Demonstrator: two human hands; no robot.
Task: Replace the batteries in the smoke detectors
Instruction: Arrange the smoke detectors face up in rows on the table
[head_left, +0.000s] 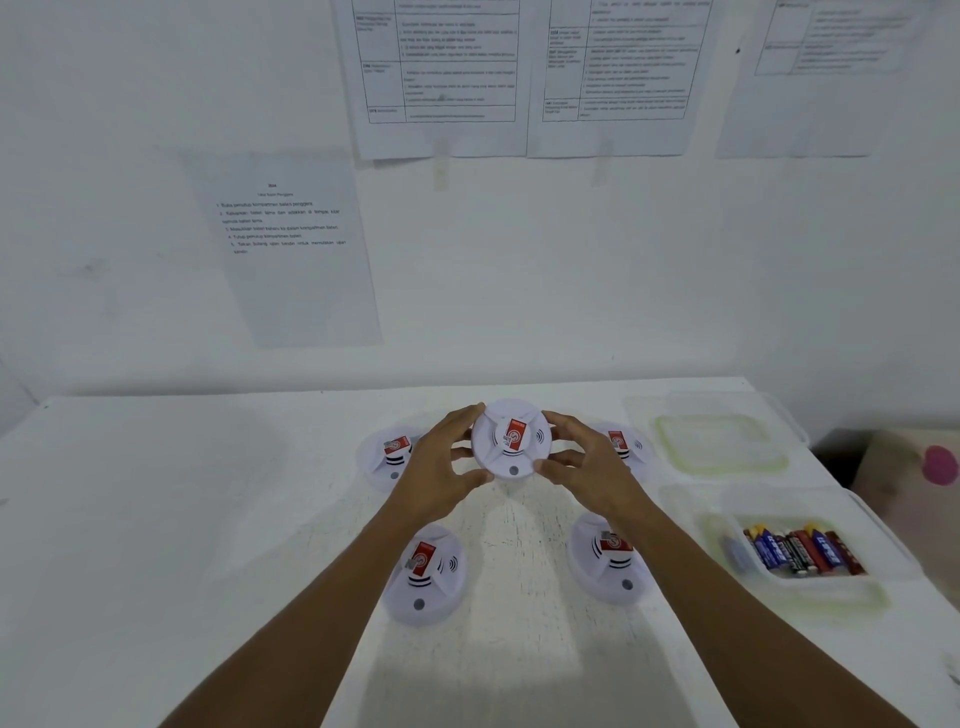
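Smoke detectors, five of them, are laid face-up on the white bench (208, 519). Nearest, a front-left detector (423, 571) and a front-right detector (610, 561) are left untouched under the outstretched forearms. A clear tub of batteries (800, 551) is parked off to the right, well apart from both hands.

Further out, the middle detector (509, 441) is gripped from both sides. The left hand (441, 457) is curled round its left rim and the right hand (587, 462) round its right rim, with thumbs on the near edge and fingers on the far edge. It's held dead centre, so neither hand is nearer. It's round, so no real long axis, though its red label is pointed roughly away from the person. Whether it's lifted or resting on the bench can't be told.

The battery door is probably underneath, so a flip or twist is likely needed.

Behind the hands, a back-left detector (392, 452) and a back-right detector (621, 441) are partly hidden. An empty tub (722, 441) is sat beyond.
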